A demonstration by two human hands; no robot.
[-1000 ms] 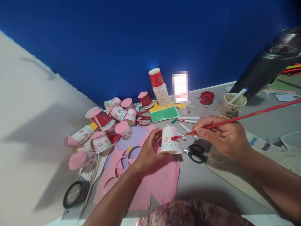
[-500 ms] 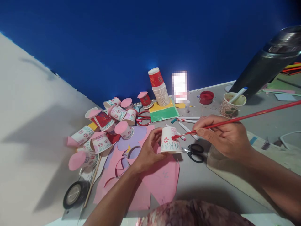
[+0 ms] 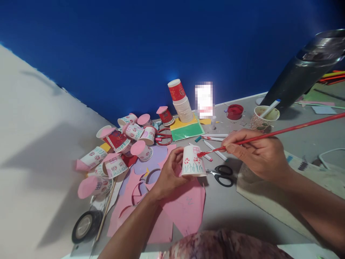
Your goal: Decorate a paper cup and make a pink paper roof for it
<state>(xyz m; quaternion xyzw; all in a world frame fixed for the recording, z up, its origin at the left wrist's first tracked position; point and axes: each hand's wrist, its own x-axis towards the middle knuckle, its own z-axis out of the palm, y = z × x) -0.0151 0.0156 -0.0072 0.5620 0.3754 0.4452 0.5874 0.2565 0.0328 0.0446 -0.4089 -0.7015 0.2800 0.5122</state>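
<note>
My left hand [image 3: 170,175] grips a white paper cup [image 3: 190,158], turned upside down with its wide rim below. Red flowers, teal grass strokes and a pink window are drawn on the cup. In my right hand [image 3: 258,153] is a long red paintbrush [image 3: 299,125], held like a pen. The brush's red-loaded tip is at the cup's right side, beside the flowers. Pink paper [image 3: 188,207] with cut-out holes lies beneath my left hand. Black-handled scissors [image 3: 224,175] rest just right of the cup, with several felt-tip pens [image 3: 215,150] behind them.
Decorated cups [image 3: 115,165] with pink paper tops crowd the left. A cup stack [image 3: 183,108] stands on coloured paper packs [image 3: 188,133] at the back. Red paint pot [image 3: 235,112], patterned cup [image 3: 262,120] and dark bottle [image 3: 302,72] are at right; black tape roll [image 3: 85,226] at lower left.
More red shows at the second flower on the cup. The brush tip has lifted slightly away from that flower, while the cup remains in my left hand.
</note>
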